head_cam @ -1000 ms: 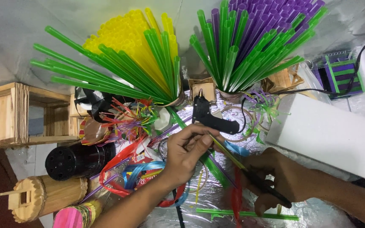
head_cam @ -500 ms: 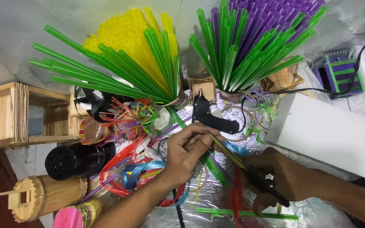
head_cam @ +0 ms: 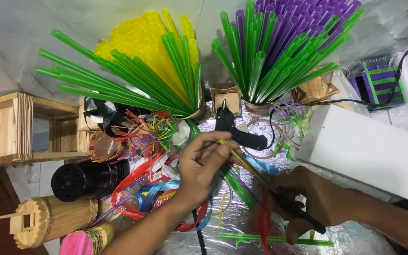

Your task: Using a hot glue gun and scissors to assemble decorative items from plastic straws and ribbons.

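Head view, left hand (head_cam: pixel 203 166) pinching straw strip (head_cam: pixel 242 160) has risen, right hand (head_cam: pixel 310 200) gripping scissors (head_cam: pixel 291 210).

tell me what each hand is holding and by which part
The left hand pinches a thin yellow-green plastic straw strip by its upper end. The right hand grips black-handled scissors by the handles.

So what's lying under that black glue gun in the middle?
The glue gun rests on crinkled silver foil, beside loops of pale strip. Its cord runs off right. The left hand covers the foil just below it, so anything there is hidden.
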